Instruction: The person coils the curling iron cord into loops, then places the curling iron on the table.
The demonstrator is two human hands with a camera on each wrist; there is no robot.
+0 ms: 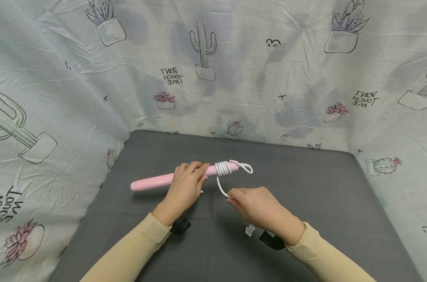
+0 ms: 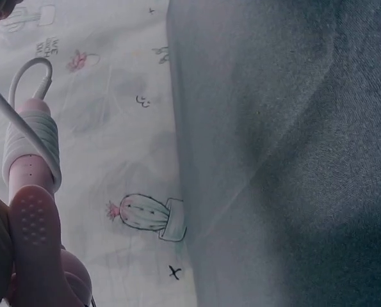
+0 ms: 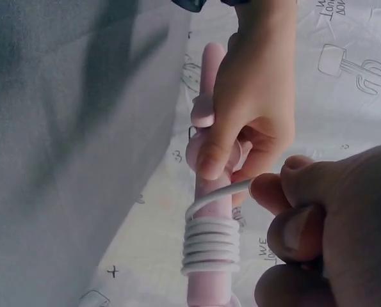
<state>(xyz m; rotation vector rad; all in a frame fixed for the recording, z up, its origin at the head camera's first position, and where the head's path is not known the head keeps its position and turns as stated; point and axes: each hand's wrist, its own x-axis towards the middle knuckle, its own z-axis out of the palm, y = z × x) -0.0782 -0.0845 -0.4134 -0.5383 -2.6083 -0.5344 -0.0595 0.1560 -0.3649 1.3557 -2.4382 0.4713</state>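
A pink curling iron [image 1: 151,183] is held up over the table, its barrel pointing left. My left hand [image 1: 186,182] grips it around the middle, close to the clamp lever with its dotted thumb rest [image 2: 33,220]. Several turns of white cord [image 1: 223,168] lie side by side around the handle, and a loop of cord sticks out past the handle's right end. From the coil a short length runs down to my right hand [image 1: 257,203], which pinches it between thumb and forefinger. In the right wrist view, that pinched cord [image 3: 219,193] leaves the coil beside the left thumb.
The grey table [image 1: 157,149] spreads beneath both hands. Cloth printed with cacti [image 1: 234,78] hangs behind it and along both sides. Below the right hand shows a small white piece [image 1: 249,230], near the black wrist strap [image 1: 272,240].
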